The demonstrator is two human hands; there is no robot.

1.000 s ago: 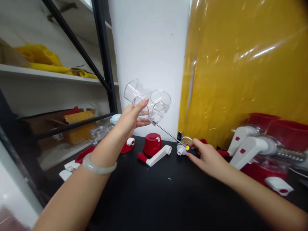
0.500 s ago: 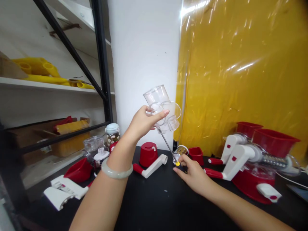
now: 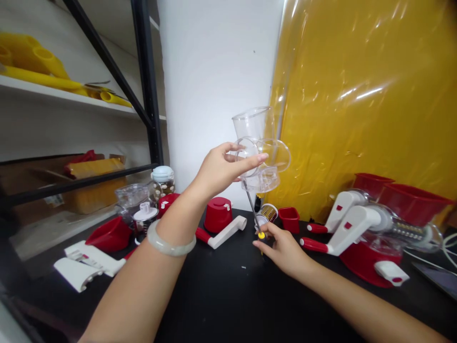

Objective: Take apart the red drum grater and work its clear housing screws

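A clear plastic grater housing (image 3: 255, 126) is held up in front of the white wall, its wide tube at the top. My left hand (image 3: 228, 166) is closed round its side, thumb across the front. My right hand (image 3: 282, 247) grips the dark and yellow handle of a screwdriver (image 3: 253, 205) low over the table. The metal shaft slants up, and its tip is at the underside of the housing; whether it touches a screw cannot be made out. Behind the hands lie a red base part (image 3: 218, 215), a white crank with a red grip (image 3: 224, 233) and a metal grating drum (image 3: 268, 214).
Two assembled red and white drum graters (image 3: 371, 233) stand at the right on the black table (image 3: 214, 300). A small red cup (image 3: 289, 219), a red hopper (image 3: 109, 234) and white parts (image 3: 76, 274) lie about. A black-framed shelf (image 3: 144, 71) rises at the left.
My left hand has moved the clear housing to the right and turned it more upright. The screwdriver stands steeper, still in my right hand. The camera view has shifted slightly.
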